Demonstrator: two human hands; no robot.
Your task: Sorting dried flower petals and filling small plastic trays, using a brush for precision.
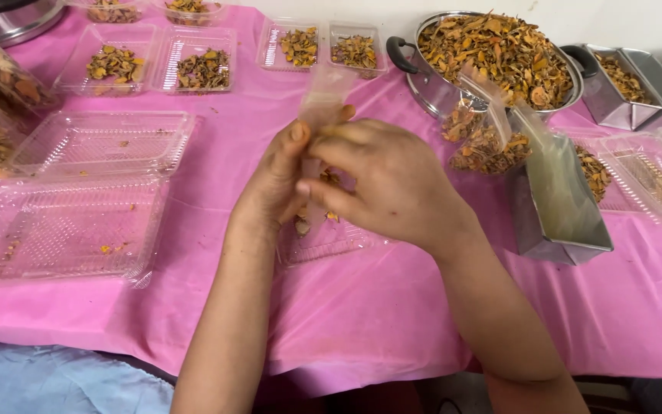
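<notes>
Centrally, a small clear plastic pouch [322,100] stands upright above the pink tablecloth [362,307], pinched between both hands. Left hand [281,180] grips its lower edge with thumb raised; right hand [388,180] closes fingers around the same section. The film looks light, limp and slippery: hold near the mouth edges. Below lies an open clear tray [323,241]; a pot of dried orange slices [499,54] stands beyond.
</notes>
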